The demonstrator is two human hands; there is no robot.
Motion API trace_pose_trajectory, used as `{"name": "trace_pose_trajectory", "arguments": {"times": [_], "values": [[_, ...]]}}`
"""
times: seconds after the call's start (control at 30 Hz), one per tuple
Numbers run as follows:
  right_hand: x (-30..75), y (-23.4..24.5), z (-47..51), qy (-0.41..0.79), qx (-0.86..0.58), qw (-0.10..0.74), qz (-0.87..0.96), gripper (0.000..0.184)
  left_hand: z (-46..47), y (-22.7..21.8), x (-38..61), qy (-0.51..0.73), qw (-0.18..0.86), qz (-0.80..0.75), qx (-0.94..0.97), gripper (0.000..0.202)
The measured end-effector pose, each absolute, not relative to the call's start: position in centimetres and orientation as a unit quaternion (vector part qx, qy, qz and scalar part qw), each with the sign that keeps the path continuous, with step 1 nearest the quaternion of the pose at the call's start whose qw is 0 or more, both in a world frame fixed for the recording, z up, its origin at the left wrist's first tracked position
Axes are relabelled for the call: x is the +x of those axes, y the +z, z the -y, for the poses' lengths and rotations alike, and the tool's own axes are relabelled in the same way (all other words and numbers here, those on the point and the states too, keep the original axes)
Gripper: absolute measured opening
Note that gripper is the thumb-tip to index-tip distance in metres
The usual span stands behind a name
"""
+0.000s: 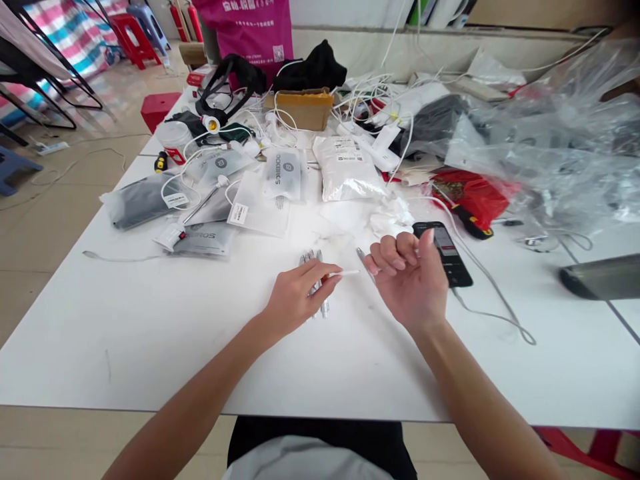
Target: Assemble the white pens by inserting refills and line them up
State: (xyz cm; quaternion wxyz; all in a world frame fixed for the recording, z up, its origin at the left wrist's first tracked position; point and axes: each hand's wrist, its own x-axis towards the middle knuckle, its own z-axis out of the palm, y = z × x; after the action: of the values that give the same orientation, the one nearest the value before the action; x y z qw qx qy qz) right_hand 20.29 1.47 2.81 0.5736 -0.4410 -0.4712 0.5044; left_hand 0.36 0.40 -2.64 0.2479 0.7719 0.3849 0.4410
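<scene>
Between the thumb and fingers of my left hand (299,293) is a thin white stick (351,272), pointing right. Several silver pen-like metal tubes (324,308) lie on the white table under that hand, partly covered by it. My right hand (413,283) is raised palm up, its fingers curled and the thumb upright close to the index finger. A tiny pale spot shows between them, too small to name. Just left of the right hand lies another slim silver pen-like tube (364,261), partly hidden by the fingers. A black phone (453,257) with a lit screen lies behind the right hand.
Crumpled white tissue (393,215) and a filled white packet (349,170) lie beyond my hands. Frosted pouches (203,240) and white cables crowd the left and back. At right are a yellow-black tool handle (473,221), clear plastic bags (560,153) and a looped cable (500,293).
</scene>
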Motion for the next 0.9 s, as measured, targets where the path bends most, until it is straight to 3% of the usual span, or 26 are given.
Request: {"name": "trace_pose_trajectory", "arguments": {"times": [0.23,0.57,0.9], "values": [[18.9,1.7,-0.7,0.563,-0.415,0.533,0.477,0.07,-0.1,-2.8,0.6,0.418,0.223,-0.372,0.798,0.021],[19.5,2.2,-1.1,0.495,-0.451,0.581,0.462,0.068,-0.3,-2.7,0.5,0.433,0.249,-0.386,0.776,0.024],[18.0,-0.1,-0.2,0.59,-0.341,0.595,0.427,0.056,0.1,-3.1,0.9,0.44,0.291,-0.376,0.762,0.017]]}}
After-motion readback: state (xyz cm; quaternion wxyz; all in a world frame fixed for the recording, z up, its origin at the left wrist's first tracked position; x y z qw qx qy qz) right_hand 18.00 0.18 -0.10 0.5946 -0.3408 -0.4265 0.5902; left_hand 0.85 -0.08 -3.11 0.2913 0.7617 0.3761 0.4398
